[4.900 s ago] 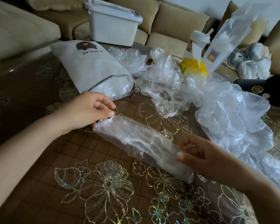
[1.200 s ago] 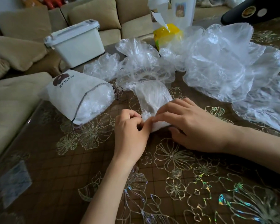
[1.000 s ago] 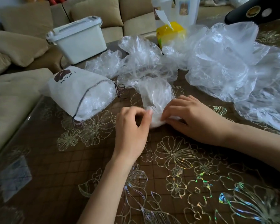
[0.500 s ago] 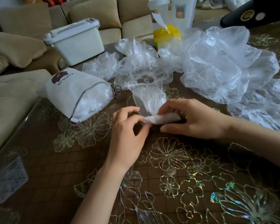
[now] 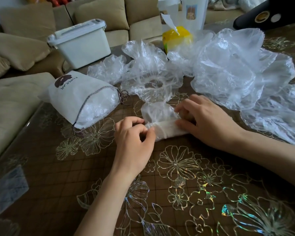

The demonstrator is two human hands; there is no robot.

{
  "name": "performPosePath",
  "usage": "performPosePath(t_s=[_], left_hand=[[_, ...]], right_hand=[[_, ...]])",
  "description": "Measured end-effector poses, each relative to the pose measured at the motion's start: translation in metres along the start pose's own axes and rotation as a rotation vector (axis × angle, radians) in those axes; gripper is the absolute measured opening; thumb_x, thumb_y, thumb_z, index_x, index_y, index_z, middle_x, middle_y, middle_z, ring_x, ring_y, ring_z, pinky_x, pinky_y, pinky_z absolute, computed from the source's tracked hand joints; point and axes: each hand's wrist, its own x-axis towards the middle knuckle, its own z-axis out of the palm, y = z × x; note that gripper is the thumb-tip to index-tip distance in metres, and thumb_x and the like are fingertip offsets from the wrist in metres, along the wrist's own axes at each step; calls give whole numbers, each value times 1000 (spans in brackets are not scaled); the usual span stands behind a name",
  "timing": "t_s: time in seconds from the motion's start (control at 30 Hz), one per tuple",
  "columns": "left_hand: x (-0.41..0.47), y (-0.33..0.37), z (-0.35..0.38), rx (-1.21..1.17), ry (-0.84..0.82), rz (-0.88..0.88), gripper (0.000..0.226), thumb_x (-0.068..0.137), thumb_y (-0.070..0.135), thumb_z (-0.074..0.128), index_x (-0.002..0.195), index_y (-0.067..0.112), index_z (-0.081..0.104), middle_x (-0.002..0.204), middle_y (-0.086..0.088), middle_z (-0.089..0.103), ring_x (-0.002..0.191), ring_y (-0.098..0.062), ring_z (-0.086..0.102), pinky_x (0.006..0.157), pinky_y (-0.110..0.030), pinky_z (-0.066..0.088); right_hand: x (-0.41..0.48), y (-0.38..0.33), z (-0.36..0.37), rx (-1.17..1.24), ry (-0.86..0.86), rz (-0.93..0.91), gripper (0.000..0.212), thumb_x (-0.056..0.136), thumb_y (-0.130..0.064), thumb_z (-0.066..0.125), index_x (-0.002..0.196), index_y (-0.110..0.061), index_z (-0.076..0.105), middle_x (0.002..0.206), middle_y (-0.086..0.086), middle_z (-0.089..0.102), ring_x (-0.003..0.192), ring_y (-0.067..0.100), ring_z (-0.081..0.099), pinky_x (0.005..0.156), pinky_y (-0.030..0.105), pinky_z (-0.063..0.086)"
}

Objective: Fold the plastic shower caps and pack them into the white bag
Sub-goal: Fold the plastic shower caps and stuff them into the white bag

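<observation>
A clear plastic shower cap [image 5: 160,120] lies at the table's middle, its near end rolled into a tight white tube. My left hand [image 5: 134,140] pinches the tube's left end. My right hand [image 5: 204,121] grips the tube's right part, fingers curled over it. The white drawstring bag [image 5: 78,94], printed POPULAR, lies on its side to the left with folded caps showing in its open mouth. Several loose shower caps [image 5: 228,70] are heaped behind and to the right.
The table [image 5: 177,193] has a brown cloth with shiny flower outlines. A white lidded box [image 5: 82,43] stands at the back left by beige sofa cushions. A yellow packet [image 5: 175,38] and a black object [image 5: 269,16] sit at the back.
The long flattened cap has been rolled up from its near end into a thicker tube. Both hands stayed on the roll, shifting slightly with it.
</observation>
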Motion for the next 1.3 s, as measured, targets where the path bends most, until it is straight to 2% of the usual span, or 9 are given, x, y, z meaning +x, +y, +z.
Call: performPosePath(t_s=[0.1, 0.27, 0.43, 0.57, 0.77, 0.9, 1.0, 1.13, 1.3], left_hand=[[0, -1, 1, 22, -11, 18, 31, 91, 30, 55, 69, 11, 67, 110, 11, 44, 103, -1, 25, 90, -19, 18], [1, -2, 2, 14, -13, 2, 32, 90, 31, 56, 73, 9, 71, 111, 10, 46, 105, -3, 27, 93, -20, 21], [-1, 2, -3, -113, 24, -29, 20, 85, 32, 49, 100, 23, 58, 110, 12, 46, 110, -5, 34, 92, -17, 29], [-5, 4, -6, -185, -82, 114, 57, 66, 17, 50, 122, 28, 50, 125, 16, 40, 123, 1, 30, 99, -5, 20], [0, -1, -2, -62, 38, 113, 12, 86, 17, 62, 96, 17, 70, 114, 11, 51, 113, -2, 33, 93, 0, 19], [1, 0, 0, -41, 41, 90, 18, 90, 19, 56, 93, 12, 72, 111, 12, 52, 107, 1, 30, 90, -1, 20], [3, -2, 2, -31, 38, 35, 24, 93, 20, 52, 91, 6, 71, 113, 13, 46, 105, 3, 26, 92, -13, 20], [3, 1, 4, 13, 65, 22, 24, 92, 27, 49, 88, 11, 67, 111, 12, 42, 105, -1, 25, 92, -17, 19], [2, 2, 7, 146, 78, 6, 56, 78, 70, 20, 98, 24, 45, 107, 12, 32, 99, -1, 21, 85, -15, 15]], right_hand=[[0, -7, -7, -9, 45, -139, 31, 87, -32, 54, 107, -10, 62, 102, 6, 59, 94, 24, 54, 84, 23, 36], [-9, -16, 0, -13, -227, -310, 42, 82, -28, 48, 121, -15, 56, 121, 1, 59, 111, 17, 53, 95, 34, 44], [-2, -12, 8, 62, -184, -251, 37, 82, -22, 41, 113, -13, 61, 106, 1, 64, 97, 21, 60, 83, 41, 50], [3, -9, 6, 186, -90, -202, 25, 85, -13, 50, 105, -9, 65, 97, 3, 68, 90, 18, 61, 80, 27, 47], [2, -9, -3, 458, -113, -29, 17, 91, -18, 57, 106, -17, 64, 91, -7, 67, 83, 4, 60, 74, 23, 48], [3, -8, -7, 537, -193, 80, 25, 86, -21, 65, 109, -24, 59, 88, -13, 62, 78, 0, 58, 71, 20, 48], [3, -8, -6, 468, -130, 131, 17, 87, -17, 62, 99, -29, 58, 89, -15, 63, 79, -4, 57, 68, 10, 43], [2, -10, -2, 386, -31, 190, 13, 86, -18, 63, 95, -27, 57, 79, -17, 58, 69, -13, 50, 63, 5, 38], [5, -10, 5, 335, -4, 158, 15, 86, -13, 64, 99, -16, 61, 78, -24, 49, 70, -24, 44, 63, 1, 34]])
